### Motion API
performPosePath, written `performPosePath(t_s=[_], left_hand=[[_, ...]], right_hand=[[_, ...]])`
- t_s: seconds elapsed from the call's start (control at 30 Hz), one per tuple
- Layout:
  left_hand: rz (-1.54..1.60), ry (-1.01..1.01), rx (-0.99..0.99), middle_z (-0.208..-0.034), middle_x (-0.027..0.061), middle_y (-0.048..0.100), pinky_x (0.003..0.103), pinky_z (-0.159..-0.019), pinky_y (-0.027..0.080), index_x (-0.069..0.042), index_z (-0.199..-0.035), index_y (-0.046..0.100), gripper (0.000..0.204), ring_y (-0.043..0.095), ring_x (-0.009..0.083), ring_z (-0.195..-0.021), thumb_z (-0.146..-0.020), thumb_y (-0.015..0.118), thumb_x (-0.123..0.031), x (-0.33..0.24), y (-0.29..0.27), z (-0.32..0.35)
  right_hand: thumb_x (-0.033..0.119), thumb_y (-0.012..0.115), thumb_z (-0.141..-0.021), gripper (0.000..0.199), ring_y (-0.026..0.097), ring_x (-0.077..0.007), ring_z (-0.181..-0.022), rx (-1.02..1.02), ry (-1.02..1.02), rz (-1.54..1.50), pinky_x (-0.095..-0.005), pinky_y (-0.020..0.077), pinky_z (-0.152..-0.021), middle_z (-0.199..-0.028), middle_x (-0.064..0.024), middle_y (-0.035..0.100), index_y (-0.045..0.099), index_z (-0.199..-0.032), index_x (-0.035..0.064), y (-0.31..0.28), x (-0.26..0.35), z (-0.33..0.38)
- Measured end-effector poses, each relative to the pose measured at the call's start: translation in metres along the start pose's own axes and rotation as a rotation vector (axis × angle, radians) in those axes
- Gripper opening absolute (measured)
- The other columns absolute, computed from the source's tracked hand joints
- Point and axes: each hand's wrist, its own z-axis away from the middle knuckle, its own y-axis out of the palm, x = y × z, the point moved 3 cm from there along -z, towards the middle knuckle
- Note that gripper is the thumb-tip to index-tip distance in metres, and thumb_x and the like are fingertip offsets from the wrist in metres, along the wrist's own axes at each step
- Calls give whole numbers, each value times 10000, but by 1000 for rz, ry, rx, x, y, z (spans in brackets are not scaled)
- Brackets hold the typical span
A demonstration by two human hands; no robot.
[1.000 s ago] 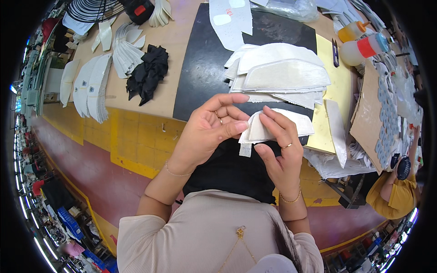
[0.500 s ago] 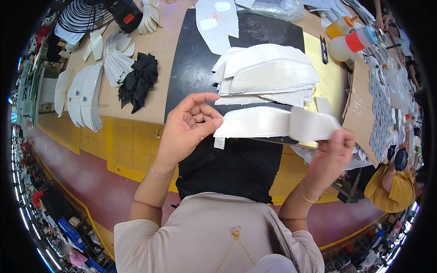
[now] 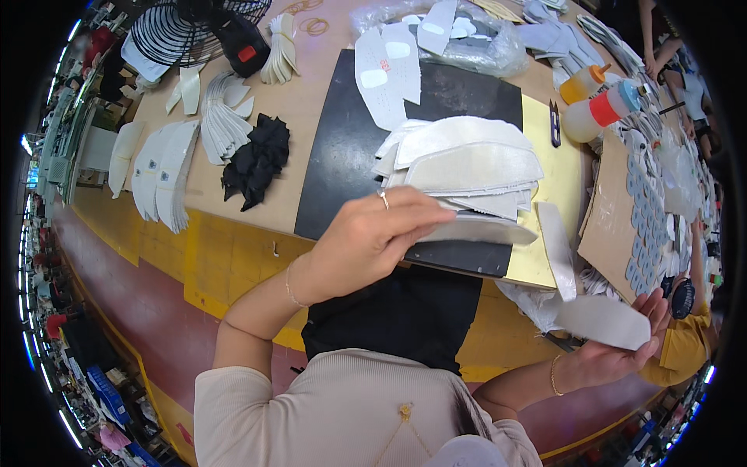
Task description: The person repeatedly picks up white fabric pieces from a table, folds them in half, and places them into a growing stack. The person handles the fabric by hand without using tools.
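Two bare hands work over a bench, centre and lower right of frame. Left hand [image 3: 366, 237], centre, fingers curled down with tips pinching a white curved piece [image 3: 482, 231] at the bottom of a stack of white cut pieces [image 3: 467, 163], which lies on a black mat [image 3: 342, 148] in the upper-centre. Right hand [image 3: 622, 342], lower right, palm up, fingers loosely extended, supporting a flat white piece [image 3: 599, 321]; a white strip [image 3: 559, 249] rises from it toward the stack. Whether the thumb clamps it can't be told. Upper left: fan [image 3: 187, 27], fanned white pieces [image 3: 159, 175], black fabric bundle [image 3: 257, 159]. Upper right: two squeeze bottles [image 3: 603, 105], one w/ orange cap, one w/ red. Right edge: brown board [image 3: 611, 210] beside rows of small grey pieces. Yellow-edged table rim [image 3: 233, 268] crosses mid-frame.
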Motion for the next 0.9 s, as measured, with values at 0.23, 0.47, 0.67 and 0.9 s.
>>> performPosePath(t_s=[0.23, 0.47, 0.67, 0.9], left_hand=[[-83, -186, -235, -1036, 73, 629, 280, -761, 501, -31, -1086, 711, 259, 610, 182, -882, -841, 734, -107, 40, -21, -43], [-677, 7, -207, -1127, 144, 581, 375, -869, 483, -49, -1138, 679, 355, 571, 309, -1021, -813, 720, -185, 109, -36, -133], [-848, 54, -37, -1057, 161, 576, 412, -908, 469, -63, -1127, 678, 383, 565, 330, -1029, -763, 719, -174, 147, -29, -190], [-827, -271, -25, -1037, 257, 664, 432, -920, 495, 43, -1022, 703, 386, 614, 400, -1026, -771, 694, -250, 172, -71, -194]], right_hand=[[236, 521, -936, 188, 617, -289, -1040, 408, 101, -303, -450, 464, -976, -1026, -106, 563, 497, -887, 56, -12, -17, 11], [-31, 606, -884, 440, 642, -288, -1031, 549, 69, -9, -390, 554, -879, -1385, -156, 432, 497, -1308, 13, 26, -29, 40], [-44, 659, -859, 542, 640, -224, -1082, 478, 226, -49, -336, 540, -937, -1459, -194, 413, 451, -1360, -43, 45, -24, 49], [70, 719, -865, 373, 661, -221, -1037, 440, 445, -76, -323, 548, -895, -1328, -196, 532, 585, -1193, -47, 7, -50, 45]])
